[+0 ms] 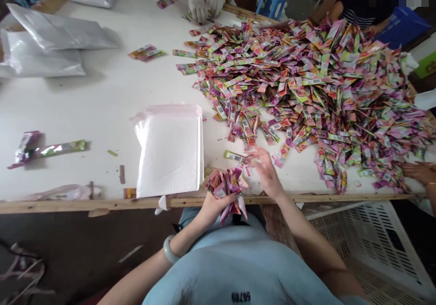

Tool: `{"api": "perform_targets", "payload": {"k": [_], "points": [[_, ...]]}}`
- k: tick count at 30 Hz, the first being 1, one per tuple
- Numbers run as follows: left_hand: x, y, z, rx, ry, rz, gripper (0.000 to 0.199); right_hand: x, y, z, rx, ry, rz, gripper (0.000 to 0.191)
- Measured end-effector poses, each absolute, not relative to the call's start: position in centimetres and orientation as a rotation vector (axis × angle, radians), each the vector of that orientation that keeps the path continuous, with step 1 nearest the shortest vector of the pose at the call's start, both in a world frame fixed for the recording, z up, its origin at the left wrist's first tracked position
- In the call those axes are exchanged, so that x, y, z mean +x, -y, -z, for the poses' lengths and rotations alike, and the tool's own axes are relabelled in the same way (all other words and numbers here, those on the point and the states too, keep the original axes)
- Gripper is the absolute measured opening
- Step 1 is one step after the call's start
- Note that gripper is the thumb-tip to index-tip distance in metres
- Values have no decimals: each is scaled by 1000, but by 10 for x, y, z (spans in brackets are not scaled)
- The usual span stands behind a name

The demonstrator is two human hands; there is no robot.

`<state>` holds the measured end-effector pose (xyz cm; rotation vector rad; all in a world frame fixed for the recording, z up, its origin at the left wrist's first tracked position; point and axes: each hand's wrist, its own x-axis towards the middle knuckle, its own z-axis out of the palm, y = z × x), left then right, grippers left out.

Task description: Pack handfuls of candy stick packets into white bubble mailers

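Observation:
My left hand [218,207] is closed round a bunch of small pink and purple stick packets [226,184], held at the table's near edge. Its thumb presses across the bundle. My right hand [267,171] is just to the right of it, over the tabletop, with its fingers apart. Close to those fingertips lies a single green and pink stick packet [235,156]; whether they touch it I cannot tell. A large heap of similar stick packets [289,77] spreads beyond my right hand. Left of my hands lies a stack of flat white plastic bags [170,152].
Silvery filled bags [64,34] lie at the far left. Loose packets [146,52] and a few more [63,148] are on the white table [102,96]. Across it, a co-worker's gloved hands [206,5] handle packets. Another person's hand [418,173] is at right. A white crate [371,246] stands below.

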<state>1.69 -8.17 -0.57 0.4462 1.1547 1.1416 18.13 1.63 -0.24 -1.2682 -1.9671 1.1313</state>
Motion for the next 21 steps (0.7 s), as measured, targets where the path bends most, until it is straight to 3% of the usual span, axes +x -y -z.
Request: {"api": "perform_targets", "payload": {"k": [3,8,12,15,21], "points": [[10,89,2,431,-1133,-1071,46,169,-44,10,-1387,2421,-784,51],[2,89,-4,551,-1103,-1007,44,158,-66,20,-1417,2595,-727,24],[2,87,-4,568,-1052,-1003,43,157,-122,5,-1643,2268,-547,37],[3,84,-5,574,-1030,-1014,44,144,-175,-5,-1988,2317,-536,47],[0,85,-2,589,-1001,-1000,44,149,-219,-18,-2089,2433,-659,36]]}}
